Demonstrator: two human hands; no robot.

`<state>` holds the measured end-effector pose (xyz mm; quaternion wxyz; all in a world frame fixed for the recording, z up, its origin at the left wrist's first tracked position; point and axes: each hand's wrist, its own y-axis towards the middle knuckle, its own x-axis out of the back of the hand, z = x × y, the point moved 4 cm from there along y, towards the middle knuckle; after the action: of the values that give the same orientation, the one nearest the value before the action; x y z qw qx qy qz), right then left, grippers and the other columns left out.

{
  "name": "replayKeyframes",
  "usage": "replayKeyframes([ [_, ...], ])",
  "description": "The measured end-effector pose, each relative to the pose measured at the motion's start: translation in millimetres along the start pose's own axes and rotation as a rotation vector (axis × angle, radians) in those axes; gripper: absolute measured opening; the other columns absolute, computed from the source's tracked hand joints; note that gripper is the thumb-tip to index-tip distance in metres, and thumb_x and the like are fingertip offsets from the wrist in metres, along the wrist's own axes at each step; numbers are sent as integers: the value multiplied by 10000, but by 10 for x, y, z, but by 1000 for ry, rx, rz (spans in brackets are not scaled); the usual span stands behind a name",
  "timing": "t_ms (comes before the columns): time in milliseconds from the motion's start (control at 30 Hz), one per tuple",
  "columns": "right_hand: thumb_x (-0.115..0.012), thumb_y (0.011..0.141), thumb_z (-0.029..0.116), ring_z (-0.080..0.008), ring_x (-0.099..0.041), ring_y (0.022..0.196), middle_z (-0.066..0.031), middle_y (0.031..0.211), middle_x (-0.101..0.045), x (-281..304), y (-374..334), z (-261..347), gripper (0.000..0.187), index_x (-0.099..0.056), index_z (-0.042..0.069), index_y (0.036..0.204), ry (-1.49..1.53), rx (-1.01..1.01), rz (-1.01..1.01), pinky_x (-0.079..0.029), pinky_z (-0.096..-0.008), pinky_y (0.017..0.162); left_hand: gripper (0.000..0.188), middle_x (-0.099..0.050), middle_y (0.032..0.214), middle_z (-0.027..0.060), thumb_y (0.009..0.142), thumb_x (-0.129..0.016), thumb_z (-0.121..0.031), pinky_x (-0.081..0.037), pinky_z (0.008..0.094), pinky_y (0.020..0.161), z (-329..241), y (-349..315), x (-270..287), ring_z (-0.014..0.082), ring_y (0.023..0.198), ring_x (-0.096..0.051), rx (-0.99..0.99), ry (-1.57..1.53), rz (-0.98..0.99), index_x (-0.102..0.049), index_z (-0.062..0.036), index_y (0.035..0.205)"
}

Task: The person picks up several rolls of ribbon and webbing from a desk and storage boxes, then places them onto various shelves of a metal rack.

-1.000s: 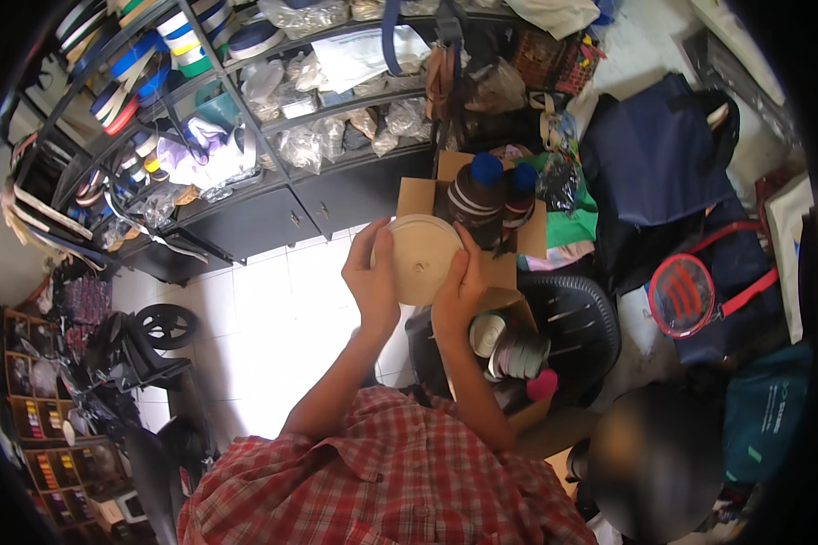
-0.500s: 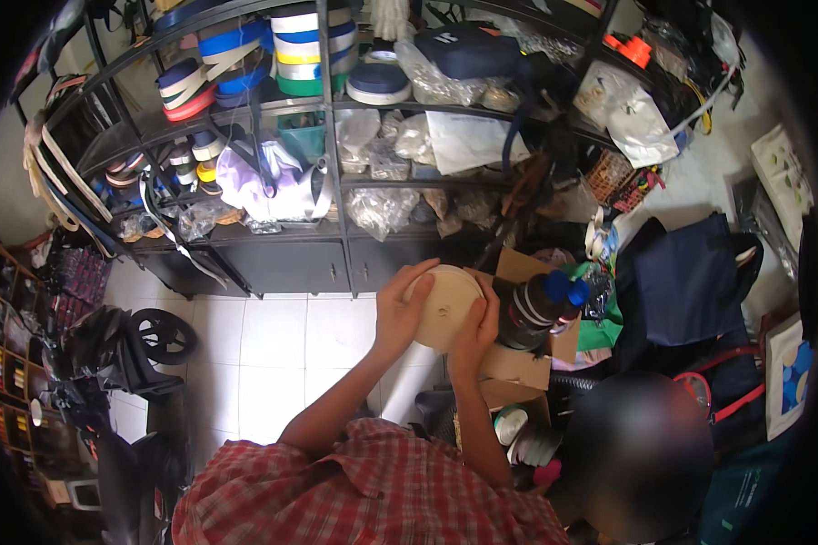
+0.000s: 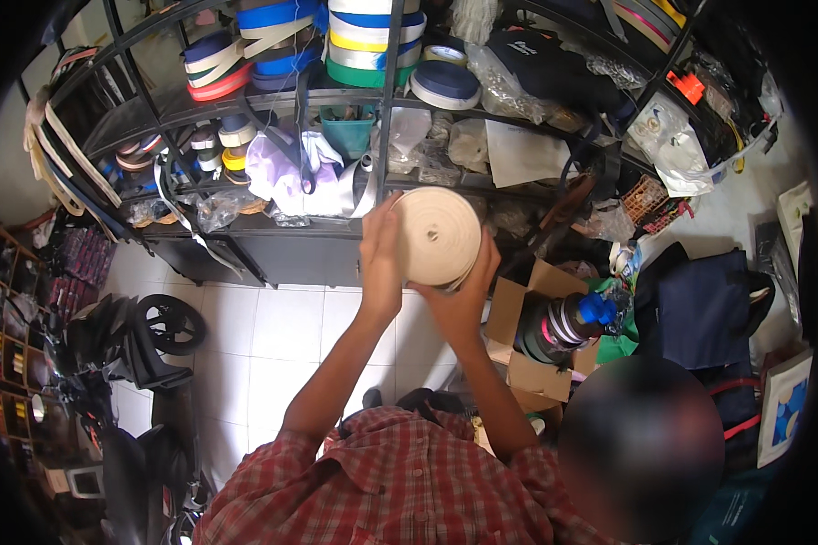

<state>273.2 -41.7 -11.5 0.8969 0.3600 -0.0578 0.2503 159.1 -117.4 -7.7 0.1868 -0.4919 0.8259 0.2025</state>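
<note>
Between my two hands is a thick roll of cream webbing (image 3: 438, 238), its coiled flat side facing up with a small hole at the centre. My left hand (image 3: 381, 263) is wrapped around its left edge. The right side and lower edge are gripped by my right hand (image 3: 468, 289), with the thumb along the near rim. I hold the roll out in front of the shelves, above the tiled floor. Closest to it on the shelf are a roll of silvery-white material (image 3: 364, 184) and a lilac plastic bag (image 3: 286, 168).
Black metal shelving (image 3: 387, 82) carries stacked strap rolls (image 3: 365, 41), a navy roll (image 3: 445, 82) and plastic bags. On the right stands an open cardboard box (image 3: 538, 374) with more rolls, beside a navy bag (image 3: 704, 295). A motorbike (image 3: 159, 336) is at the left.
Both hands have carried the cream roll up and forward, closer to the shelves, and its flat face now shows more fully. The view has shifted a little.
</note>
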Motion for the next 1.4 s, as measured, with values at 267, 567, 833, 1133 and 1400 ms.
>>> replayKeyframes([
  [267, -920, 493, 218, -318, -469, 1144, -161, 1211, -450, -135, 1108, -410, 1016, -409, -32, 1335, 126, 58, -115, -387, -411, 975, 610, -401, 1189, 121, 879, -610, -192, -387, 296, 938, -499, 865, -410, 204, 1118, -446, -268, 395, 334, -391, 69, 1385],
  [567, -886, 578, 270, -358, -537, 1094, -225, 1161, -575, -518, 2588, -812, 812, -524, -39, 1236, 247, -68, -251, -420, -428, 949, 623, -453, 1341, 139, 849, -682, -175, -463, 326, 849, -329, 2212, -841, 204, 1084, -517, -443, 600, 282, -418, 31, 1374],
  [833, -823, 677, 201, -339, -510, 1025, -180, 1080, -547, -592, 2833, -942, 645, -568, -46, 1214, -98, 242, -402, -413, -424, 903, 508, -481, 1369, 176, 921, -580, -141, -350, 355, 1047, 90, 2771, -838, 263, 1252, -444, -468, 650, 284, -423, 17, 1378],
  [1133, -744, 766, 300, -331, -489, 1056, -159, 1168, -541, -622, 2729, -956, 636, -514, -18, 1265, -254, 151, -255, -375, -446, 897, 430, -515, 1333, 153, 940, -550, -147, -351, 358, 1033, 196, 2744, -874, 270, 1220, -455, -516, 674, 73, -478, -29, 1347],
  [1400, -677, 811, 205, -343, -518, 1066, -176, 1186, -559, -615, 2457, -1001, 543, -487, -9, 1272, -177, 230, -236, -379, -454, 904, 394, -482, 1279, 139, 941, -529, -103, -414, 365, 961, 257, 2640, -813, 226, 1147, -504, -502, 508, 54, -473, -21, 1323],
])
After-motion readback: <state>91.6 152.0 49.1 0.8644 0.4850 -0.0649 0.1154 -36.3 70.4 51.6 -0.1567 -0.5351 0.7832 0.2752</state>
